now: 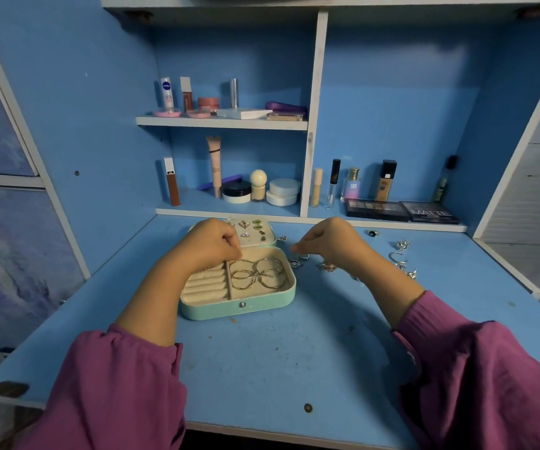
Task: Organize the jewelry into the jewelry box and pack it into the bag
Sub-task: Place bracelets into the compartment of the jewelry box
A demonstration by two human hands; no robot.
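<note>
The left hand (211, 243) is seen with fingers curled and fingertips drawn together over the upper left part of the jewelry box (237, 280); something small appears to be pinched there, though it is too small to be made out with certainty. The right hand (330, 240) is likewise curled, with thumb and forefinger pinched on a small item at its 9 o'clock side, held just above the desk (294, 352); what that item is cannot be told.

Both forearms are extended forward from purple sleeves (125, 384), the wrists bent downward, the left over the box and the right just beside it at 3 o'clock.

The mint-coloured jewelry box is laid open near the centre of the desk. Several gold hoop earrings (257, 274) are lying in its right compartment, and padded ring rolls (205, 282) are seen in the left one. Small stud earrings (252, 228) are fixed on the opened lid (267, 237) at the box's 12 o'clock. Loose rings and small pieces (401, 258) are scattered on the desk at the box's 3 o'clock, beyond the right hand. Cosmetics (229, 99) are ranged on the shelves at 12 o'clock, and two eyeshadow palettes (401, 211) are laid on the lower ledge at 1 o'clock.
</note>
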